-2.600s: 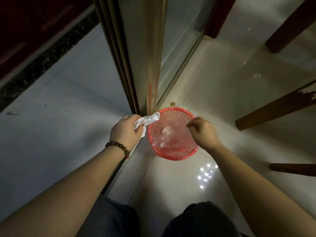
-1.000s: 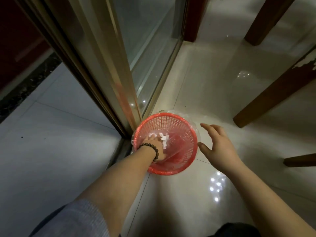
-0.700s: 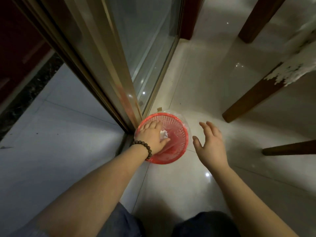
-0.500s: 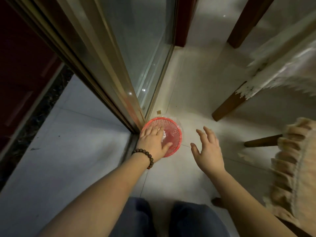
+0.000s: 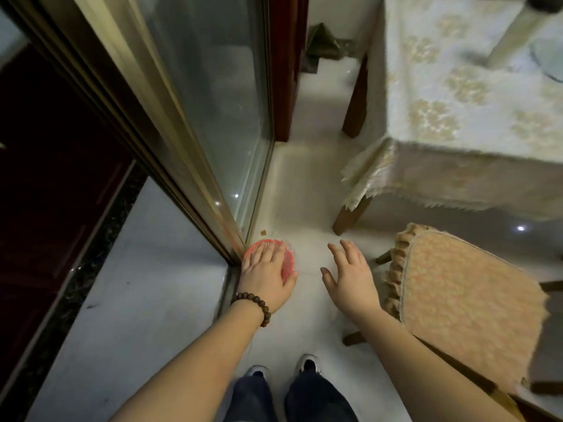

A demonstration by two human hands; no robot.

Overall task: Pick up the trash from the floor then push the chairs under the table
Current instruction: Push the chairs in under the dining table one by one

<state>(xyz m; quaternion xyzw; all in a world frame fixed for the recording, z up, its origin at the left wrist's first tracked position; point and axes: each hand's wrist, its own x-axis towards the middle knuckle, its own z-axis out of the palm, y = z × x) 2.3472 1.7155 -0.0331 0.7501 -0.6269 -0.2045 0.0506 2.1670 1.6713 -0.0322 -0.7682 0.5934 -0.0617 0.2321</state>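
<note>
A small red mesh basket (image 5: 288,263) lined with clear plastic stands on the pale tiled floor beside the sliding door frame. My left hand (image 5: 268,275), with a bead bracelet at the wrist, hovers spread over the basket and hides most of it; it holds nothing. My right hand (image 5: 350,275) floats open to the right, fingers apart, empty. A chair with a tan padded, frilled seat (image 5: 463,303) stands at my right, pulled out from the table (image 5: 457,111), which is draped in a cream floral cloth.
A gold-framed glass sliding door (image 5: 195,123) runs along the left with a dark threshold strip. A tiny tan scrap (image 5: 263,231) lies on the floor by the door track. Wooden table legs (image 5: 355,95) stand ahead. My shoes (image 5: 283,365) are below.
The white tissue in my left hand went into the basket. Since then my view has risen and pulled back, bringing the chair and table into sight; both hands now hang open above the floor.
</note>
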